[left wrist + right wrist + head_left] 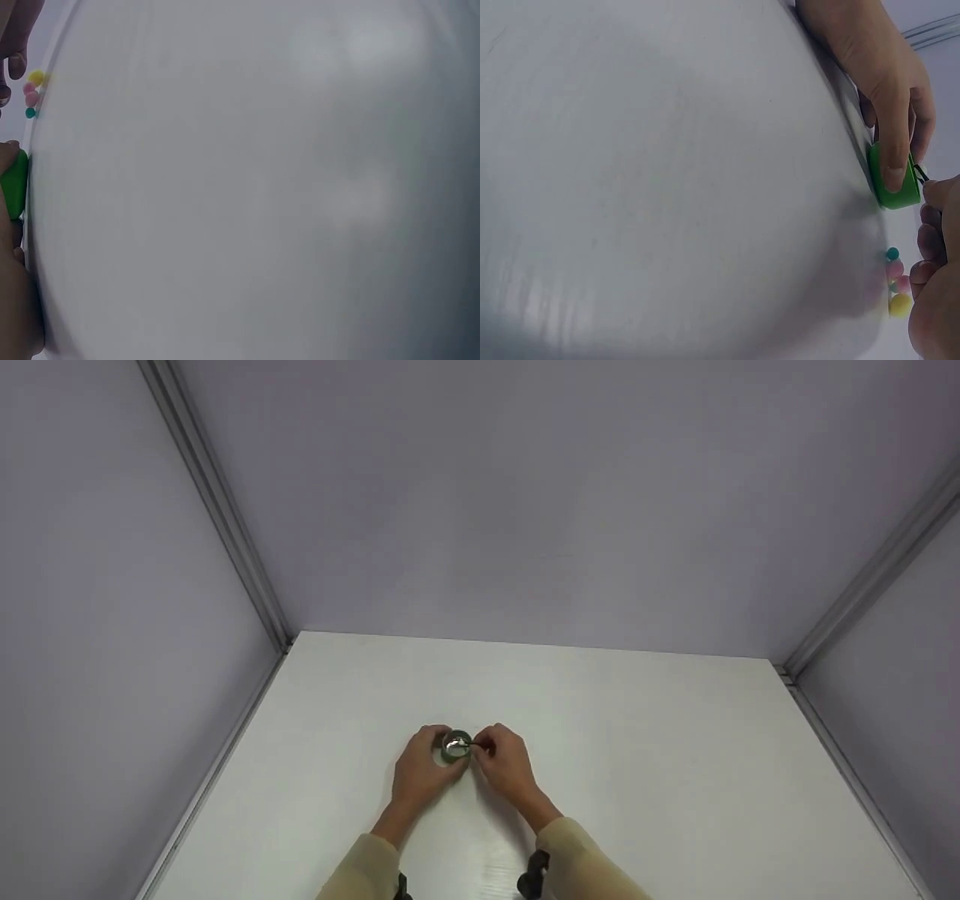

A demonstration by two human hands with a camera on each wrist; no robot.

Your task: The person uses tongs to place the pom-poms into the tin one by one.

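Note:
A small round green container (455,746) with a shiny inside stands on the white table (637,780), between both hands. My left hand (421,765) grips its side; in the right wrist view the thumb of the left hand (894,154) lies across the green container (894,191). My right hand (504,759) pinches a thin dark piece (919,174) at the container's rim; what it is cannot be told. A few small beads (896,281), teal, pink and yellow, lie on the table beside the right hand (934,229). The left wrist view shows the container (13,186) and beads (32,94) at its left edge.
Grey walls (525,495) with metal corner strips (225,517) close in the table at the back and on both sides. Beige sleeves (577,862) cover both forearms at the bottom edge.

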